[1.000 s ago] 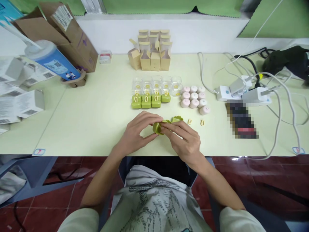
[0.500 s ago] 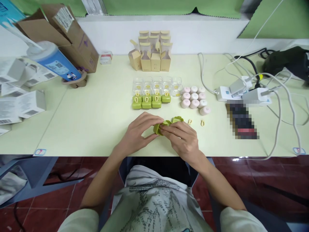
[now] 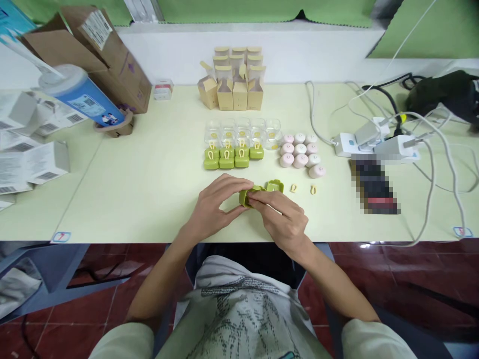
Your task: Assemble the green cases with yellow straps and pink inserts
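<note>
My left hand (image 3: pixel 211 207) grips a small green plastic case (image 3: pixel 244 199) between thumb and fingers, its hollow side facing right. The fingers of my right hand (image 3: pixel 286 219) are pinched together and reach into that hollow; whatever they hold is hidden. Just beyond the right fingers, an open green shell (image 3: pixel 275 186) lies on the table. To its right are a cream loop (image 3: pixel 294 189) and a second cream loop (image 3: pixel 313 190). Farther back stand several closed green cases (image 3: pixel 226 162) with cream loops on top. Beside them sit several pink and white rounded pieces (image 3: pixel 300 160).
Behind the green cases are clear plastic cups (image 3: pixel 243 130) and open kraft boxes (image 3: pixel 240 96). A power strip (image 3: pixel 346 144) with cables and a pixelated dark object (image 3: pixel 374 184) lie to the right. White boxes (image 3: pixel 48 162), a blue canister (image 3: pixel 92 99) and a carton (image 3: pixel 127 75) stand left.
The right fingers have shifted slightly off the open green shell, which now shows more fully. My left hand keeps its grip on the green case with little movement.
</note>
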`<action>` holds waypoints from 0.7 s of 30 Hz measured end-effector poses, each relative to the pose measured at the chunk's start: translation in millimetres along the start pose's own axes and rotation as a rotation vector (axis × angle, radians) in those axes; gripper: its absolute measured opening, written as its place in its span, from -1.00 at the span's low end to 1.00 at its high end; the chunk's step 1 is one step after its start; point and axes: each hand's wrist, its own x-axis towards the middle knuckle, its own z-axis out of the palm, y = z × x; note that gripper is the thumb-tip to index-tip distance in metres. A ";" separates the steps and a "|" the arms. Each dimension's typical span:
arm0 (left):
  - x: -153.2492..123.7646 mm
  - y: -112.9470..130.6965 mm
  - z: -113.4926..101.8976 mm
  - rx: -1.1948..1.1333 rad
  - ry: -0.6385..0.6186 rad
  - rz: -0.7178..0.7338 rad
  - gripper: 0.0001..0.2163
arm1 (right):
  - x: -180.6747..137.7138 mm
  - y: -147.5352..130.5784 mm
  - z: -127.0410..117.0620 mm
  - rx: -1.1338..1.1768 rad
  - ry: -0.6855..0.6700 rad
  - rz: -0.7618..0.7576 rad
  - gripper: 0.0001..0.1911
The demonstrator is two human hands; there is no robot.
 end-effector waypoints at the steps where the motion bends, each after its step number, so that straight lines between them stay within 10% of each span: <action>1: -0.1 0.0 -0.4 -0.006 0.000 0.005 -0.62 | 1.1 -0.9 -1.0 0.008 -0.015 0.016 -0.66; 21: 4.0 2.6 -0.7 -0.062 0.031 0.020 -0.59 | 1.3 -16.6 -2.3 0.068 0.033 0.171 -0.67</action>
